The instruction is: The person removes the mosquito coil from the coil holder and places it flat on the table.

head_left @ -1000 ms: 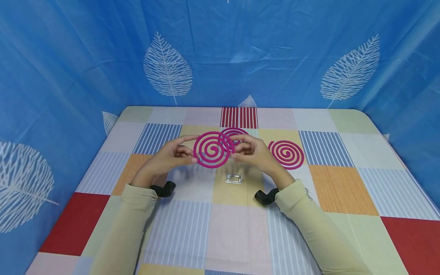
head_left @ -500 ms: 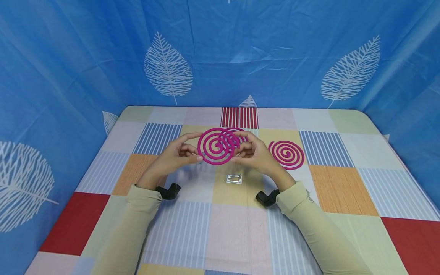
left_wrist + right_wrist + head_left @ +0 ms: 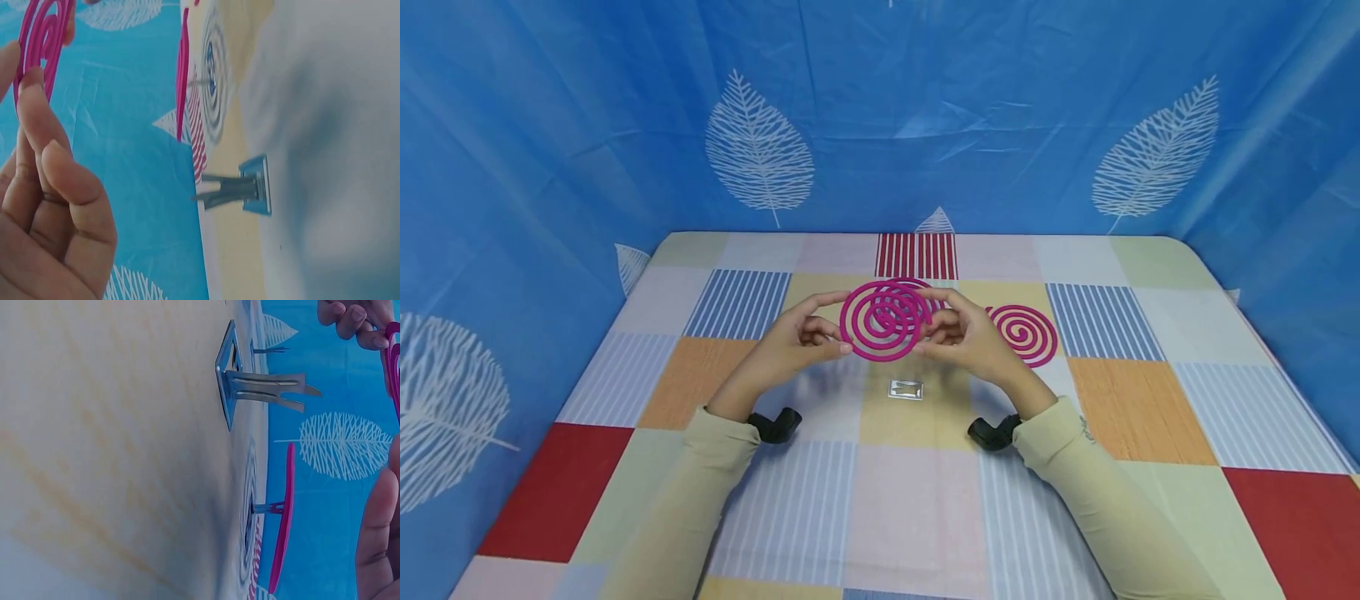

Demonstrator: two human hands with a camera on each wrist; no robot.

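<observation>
A magenta spiral mosquito coil (image 3: 881,357) is held up between my two hands, above the table. My left hand (image 3: 800,340) pinches its left edge between thumb and index finger. At the right edge, the thumb and index finger of my right hand (image 3: 967,337) grip it. A metal coil stand (image 3: 231,189) with upright prongs stands on the cloth below, nearer me. Behind the held coil, a second mosquito coil (image 3: 285,519) sits raised on another stand. A third mosquito coil (image 3: 1024,335) is to the right, partly hidden by my right hand.
A further small metal stand (image 3: 269,350) shows in the right wrist view, near my left side. The table wears a patchwork cloth (image 3: 917,500). Blue sheeting with white leaf prints (image 3: 925,108) encloses its back and sides.
Both hands keep hold of the mosquito coil, which has shifted a little to the right. My left hand has moved right with it. The head view has turned slightly.
</observation>
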